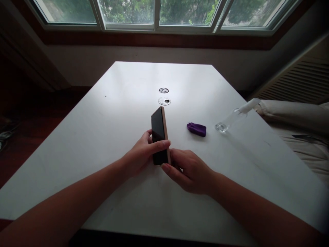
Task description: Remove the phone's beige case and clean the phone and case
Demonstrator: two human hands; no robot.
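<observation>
Both hands on the phone [159,130]. Left hand [147,149] grasps it from the left, thumb across the dark screen and onto the right edge, fingers mostly hidden behind. Right hand [191,169] holds the near end, thumb at the bottom edge, fingers curled in at the right side, partly hidden. Phone is tilted up over the near middle of the table [115,113], screen dark, brown edge showing on its right. Can't tell if its near end touches the tabletop.

Rest, big to small. Table: white, glossy, narrows toward the far side. Window [128,13] beyond the far end, several panes, pale frame, greenery outside. Slatted panel [300,80] far right, past the table. Cushion [295,109] at right, light, just beside the table's right edge, small dark item [305,137] near it, unclear what. Bottle [232,118] on the right part of the table, clear with white top, base toward near left, top toward far right; can't tell if upright or leaning. Pouch [196,129], purple, fabric-looking, lies flat between phone and bottle, apart from both. Two round inserts in the tabletop, just beyond the phone: near insert [164,101] has a dark opening at right, far insert [163,90] slightly smaller. Dark speck [105,96] far left on the table.
</observation>
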